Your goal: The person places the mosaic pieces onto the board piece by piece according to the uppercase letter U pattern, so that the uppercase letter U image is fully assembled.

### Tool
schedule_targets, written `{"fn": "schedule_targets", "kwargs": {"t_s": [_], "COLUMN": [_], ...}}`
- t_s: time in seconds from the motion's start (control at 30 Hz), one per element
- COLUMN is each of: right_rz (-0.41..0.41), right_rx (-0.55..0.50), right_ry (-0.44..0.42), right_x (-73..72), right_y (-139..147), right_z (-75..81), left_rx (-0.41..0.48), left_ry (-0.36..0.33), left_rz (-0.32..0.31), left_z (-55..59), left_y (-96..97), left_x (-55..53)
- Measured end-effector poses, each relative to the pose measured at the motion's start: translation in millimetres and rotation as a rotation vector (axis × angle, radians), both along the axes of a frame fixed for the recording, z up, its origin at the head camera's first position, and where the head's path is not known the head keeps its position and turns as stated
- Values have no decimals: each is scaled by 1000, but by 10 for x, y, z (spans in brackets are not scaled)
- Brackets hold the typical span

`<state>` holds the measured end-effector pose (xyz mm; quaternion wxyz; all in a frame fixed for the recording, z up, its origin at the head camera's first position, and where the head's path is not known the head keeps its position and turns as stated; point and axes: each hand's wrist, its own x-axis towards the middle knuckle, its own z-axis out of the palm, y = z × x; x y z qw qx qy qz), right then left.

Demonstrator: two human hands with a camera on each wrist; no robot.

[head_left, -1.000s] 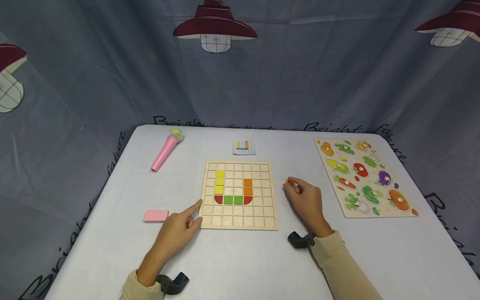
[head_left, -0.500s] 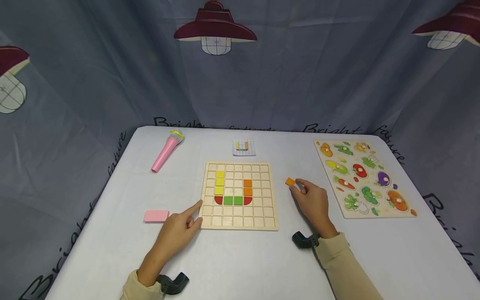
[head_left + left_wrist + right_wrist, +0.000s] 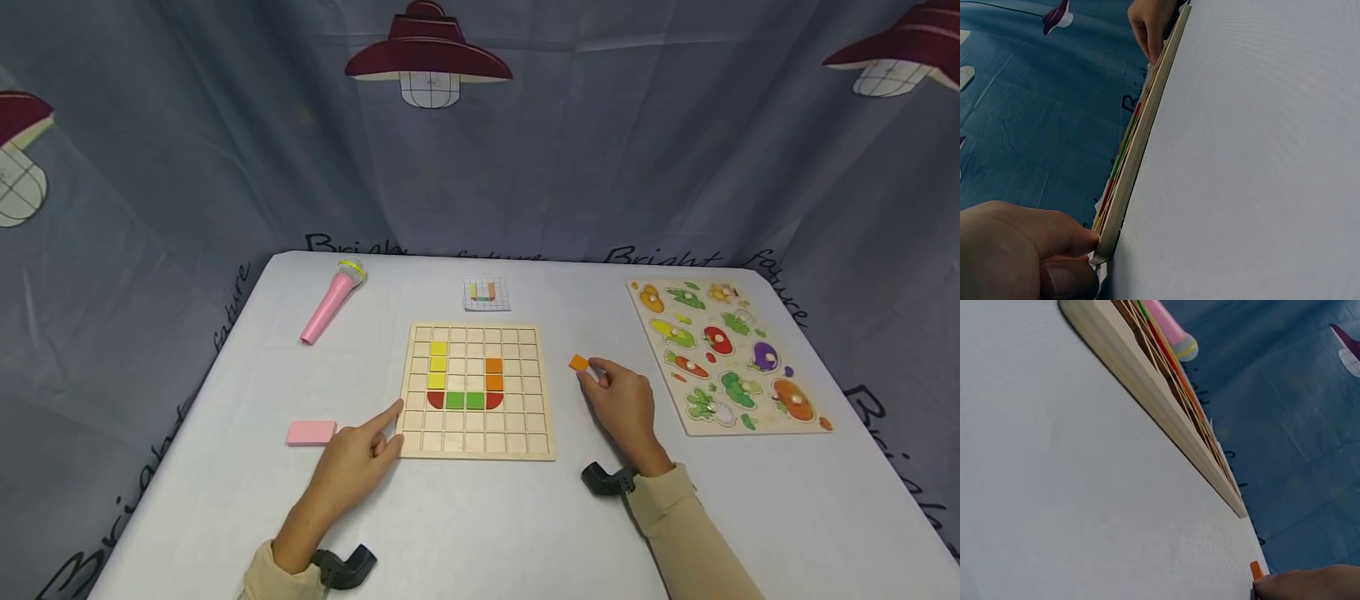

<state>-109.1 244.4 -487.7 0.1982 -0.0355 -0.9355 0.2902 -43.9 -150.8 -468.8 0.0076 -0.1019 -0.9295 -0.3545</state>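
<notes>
On the table lies a wooden grid board [image 3: 522, 421] holding a U of yellow, red, green and orange tiles. My left hand [image 3: 348, 468] touches its left edge with a straight index finger and the thumb, which are spread apart; in the left wrist view the thumb [image 3: 1063, 231] meets the board's edge. To the right of the board, my right hand [image 3: 624, 410] pinches a small square orange tile [image 3: 578, 362] between thumb and index finger. The right wrist view shows that orange tile [image 3: 1256, 570] at the fingertips, low in the corner.
Behind the board lies a small card [image 3: 487, 294] printed with a coloured U on a grid. A pink toy microphone [image 3: 330, 307] is at the back left, and a pink block [image 3: 311, 432] beside the left hand. A vegetable peg puzzle [image 3: 697, 417] lies at the right.
My right hand has shifted slightly right, and the orange tile, mostly covered by the fingers a second ago, now shows out beyond the fingertips. The left hand and board have stayed in place.
</notes>
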Motion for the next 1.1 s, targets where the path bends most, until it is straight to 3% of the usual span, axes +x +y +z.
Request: {"fn": "schedule_targets", "kwargs": {"t_s": [0.8, 1.1], "right_rz": [3, 122], "right_rx": [-37, -125], "right_ry": [-13, -40], "right_x": [-15, -44], "right_y": [-34, -32], "right_z": [31, 102], "left_rx": [-2, 2], "left_ry": [-11, 11], "left_rz": [4, -1], "left_z": [15, 15], "left_y": [2, 4], "left_x": [8, 22]}}
